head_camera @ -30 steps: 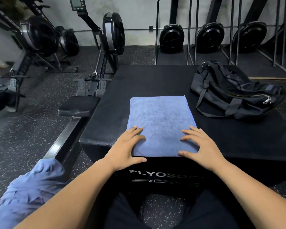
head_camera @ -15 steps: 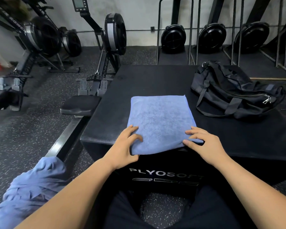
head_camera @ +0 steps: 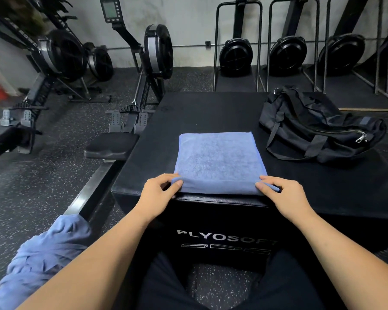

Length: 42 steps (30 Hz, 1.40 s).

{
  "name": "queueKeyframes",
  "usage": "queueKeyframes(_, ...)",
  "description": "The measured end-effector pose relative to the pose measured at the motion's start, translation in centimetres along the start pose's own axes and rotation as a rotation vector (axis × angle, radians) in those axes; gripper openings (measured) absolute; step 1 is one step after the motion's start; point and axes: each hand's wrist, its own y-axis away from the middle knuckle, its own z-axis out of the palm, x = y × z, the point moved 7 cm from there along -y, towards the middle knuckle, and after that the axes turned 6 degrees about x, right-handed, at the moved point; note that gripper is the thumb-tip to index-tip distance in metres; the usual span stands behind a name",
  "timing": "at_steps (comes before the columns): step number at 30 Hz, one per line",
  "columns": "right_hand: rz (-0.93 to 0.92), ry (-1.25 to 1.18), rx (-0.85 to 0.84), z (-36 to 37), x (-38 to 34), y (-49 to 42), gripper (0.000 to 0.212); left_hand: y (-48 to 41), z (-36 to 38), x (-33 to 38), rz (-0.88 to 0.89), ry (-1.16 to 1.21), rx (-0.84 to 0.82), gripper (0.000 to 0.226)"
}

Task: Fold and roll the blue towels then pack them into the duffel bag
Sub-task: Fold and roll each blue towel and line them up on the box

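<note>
A folded blue towel [head_camera: 217, 159] lies flat on the black plyo box [head_camera: 211, 113], its near edge turned up into a low first roll. My left hand [head_camera: 159, 191] pinches the near left corner of that roll. My right hand [head_camera: 282, 193] pinches the near right corner. A black duffel bag [head_camera: 318, 128] lies on the box to the right of the towel, its zipper pull showing; whether it is zipped I cannot tell. A heap of crumpled blue towels [head_camera: 40, 262] sits low at the left, beside my left forearm.
A rowing machine [head_camera: 143, 86] with its black seat [head_camera: 111, 146] stands just left of the box, its rail running toward me. More rowers stand at the far left. Upright rowers in metal racks [head_camera: 238, 52] line the back wall. Speckled rubber floor surrounds the box.
Both hands went from lying flat on the towel's near end to pinching its near corners. The near edge has been turned up and over, so the towel looks shorter.
</note>
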Motion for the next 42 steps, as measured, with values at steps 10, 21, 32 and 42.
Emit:
queueKeyframes(10, -0.049, 0.201, -0.090, -1.6, 0.5, 0.6, 0.027, 0.4, -0.5, 1.2, -0.013, -0.117, 0.035, 0.051)
queueKeyframes(21, 0.085, -0.155, 0.146, -2.5, -0.1, 0.7, 0.031, 1.2, -2.0, 2.2, -0.026, -0.054, 0.065, 0.053)
queueKeyframes(32, 0.252, 0.051, 0.057, -0.4, -0.1, -6.0, 0.024, -4.7, 0.0, 1.0, -0.358, 0.020, 0.057, 0.029)
queueKeyframes(42, 0.191, -0.114, 0.172, -0.5, 0.0, -8.0, 0.026, -6.6, -0.6, 1.3, -0.221, 0.112, 0.154, 0.020)
